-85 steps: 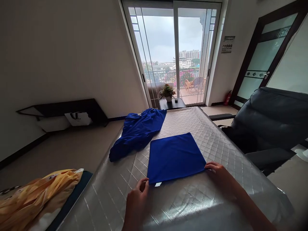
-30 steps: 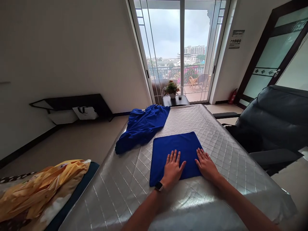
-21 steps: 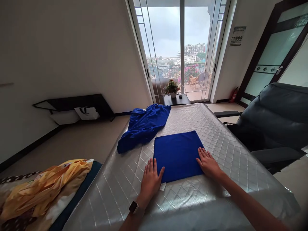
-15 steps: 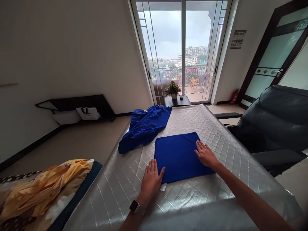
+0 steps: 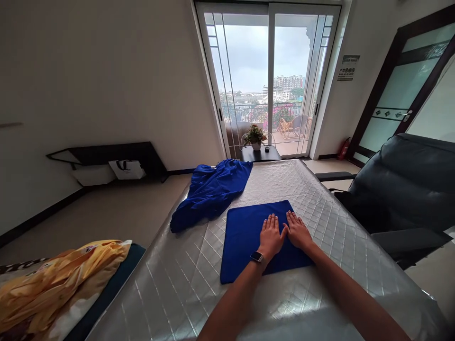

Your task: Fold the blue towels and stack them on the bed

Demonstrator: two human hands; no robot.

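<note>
Now that our left hand is no longer covering the near-left corner of the square cloth but lying just beside our right hand, we are resting both flat on it atop the bed, gripping nothing, apparently smoothing its right half.

The flat blue cloth looked smooth and matt, the rumpled cloth at its ten o'clock matt but creased, the quilted silver cover beneath both foil-glossy, and the black chair at the view's three o'clock leathery, dully shiny.
</note>
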